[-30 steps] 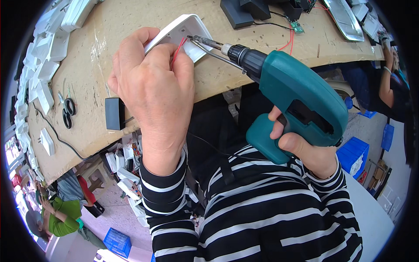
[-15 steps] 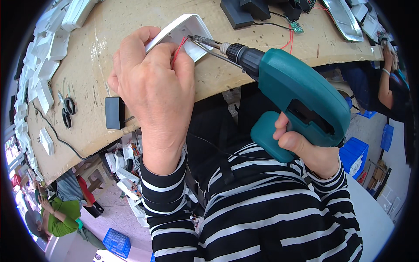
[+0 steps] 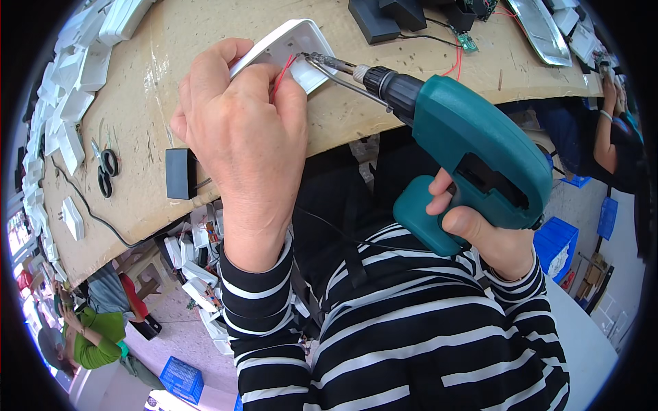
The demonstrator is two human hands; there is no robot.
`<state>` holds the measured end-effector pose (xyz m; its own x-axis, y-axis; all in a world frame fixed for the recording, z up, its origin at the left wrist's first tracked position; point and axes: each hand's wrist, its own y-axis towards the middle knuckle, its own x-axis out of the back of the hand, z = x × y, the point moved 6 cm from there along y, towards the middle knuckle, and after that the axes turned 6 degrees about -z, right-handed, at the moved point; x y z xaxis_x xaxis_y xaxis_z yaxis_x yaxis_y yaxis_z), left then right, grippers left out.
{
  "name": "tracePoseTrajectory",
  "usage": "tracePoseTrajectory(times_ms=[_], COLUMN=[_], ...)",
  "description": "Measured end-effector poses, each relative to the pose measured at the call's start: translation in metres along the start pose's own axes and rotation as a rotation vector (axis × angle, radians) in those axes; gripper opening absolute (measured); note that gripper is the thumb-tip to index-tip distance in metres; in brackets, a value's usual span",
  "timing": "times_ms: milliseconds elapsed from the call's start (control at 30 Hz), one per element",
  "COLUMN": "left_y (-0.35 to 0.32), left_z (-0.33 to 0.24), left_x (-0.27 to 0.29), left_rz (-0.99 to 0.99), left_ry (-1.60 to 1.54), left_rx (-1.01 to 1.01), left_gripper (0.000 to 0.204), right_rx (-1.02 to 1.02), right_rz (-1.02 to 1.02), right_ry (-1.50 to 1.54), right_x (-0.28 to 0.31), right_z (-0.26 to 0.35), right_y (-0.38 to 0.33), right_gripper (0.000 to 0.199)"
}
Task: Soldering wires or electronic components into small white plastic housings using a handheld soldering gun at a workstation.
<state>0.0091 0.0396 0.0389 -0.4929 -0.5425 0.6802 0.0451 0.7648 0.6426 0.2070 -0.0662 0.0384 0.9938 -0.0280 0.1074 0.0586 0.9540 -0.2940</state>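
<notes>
over the near edge of the worktable [image 3: 147, 103], the white casing [image 3: 305, 34] is tilted with its open side toward the tool, probably so the tip can get inside without meeting a wall. the left hand [image 3: 243, 137] is closed on the casing, its fingers at the red wires [image 3: 283, 74], presumably to steady both at once; its back hides the fingertips, so the exact pinch cannot be told. the right hand [image 3: 476, 233] is wrapped round the green soldering gun [image 3: 480, 130], held low and to the side, which seems to leave a clear line to the metal tip [image 3: 322, 61] at the wire ends. whether the trigger is pressed cannot be told.

just beside the left wrist lies a black box [image 3: 180, 174], close enough to be knocked, with scissors [image 3: 106, 168] farther left, near a black cable [image 3: 89, 212]. white casings [image 3: 89, 72] crowd the table's left side. across the far side are black housings [image 3: 373, 20], a green circuit board [image 3: 467, 42] and a metal tray [image 3: 538, 31], all apart from the work; the left hand itself blocks most of the view into the casing
</notes>
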Motion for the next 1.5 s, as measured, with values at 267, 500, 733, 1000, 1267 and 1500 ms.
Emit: tracePoseTrajectory(times_ms=[267,500,733,1000,1267,1500], left_y=[0.003,0.003,0.003,0.000,-0.002,-0.004], left_z=[-0.006,-0.006,-0.006,0.000,-0.002,-0.006], left_x=[0.004,0.004,0.003,0.001,0.004,0.015], left_rz=[-0.021,-0.026,-0.023,-0.007,0.023,-0.035], left_ry=[0.011,0.021,0.004,-0.002,0.046,-0.038], left_rx=[-0.031,-0.039,-0.035,0.010,0.006,-0.070], left_gripper=[0.012,0.012,0.011,0.010,0.011,0.015], right_rx=[-0.027,0.026,0.031,0.029,-0.035,-0.035], right_rz=[0.020,0.024,0.014,-0.008,-0.036,-0.087], right_ry=[0.024,-0.002,0.038,0.030,0.111,0.162], right_x=[-0.001,-0.002,-0.001,0.000,0.008,0.018], right_z=[-0.002,-0.001,-0.004,-0.001,-0.002,0.000], right_y=[0.000,0.002,0.000,-0.001,-0.012,-0.018], right_gripper=[0.064,0.069,0.068,0.070,0.078,0.083])
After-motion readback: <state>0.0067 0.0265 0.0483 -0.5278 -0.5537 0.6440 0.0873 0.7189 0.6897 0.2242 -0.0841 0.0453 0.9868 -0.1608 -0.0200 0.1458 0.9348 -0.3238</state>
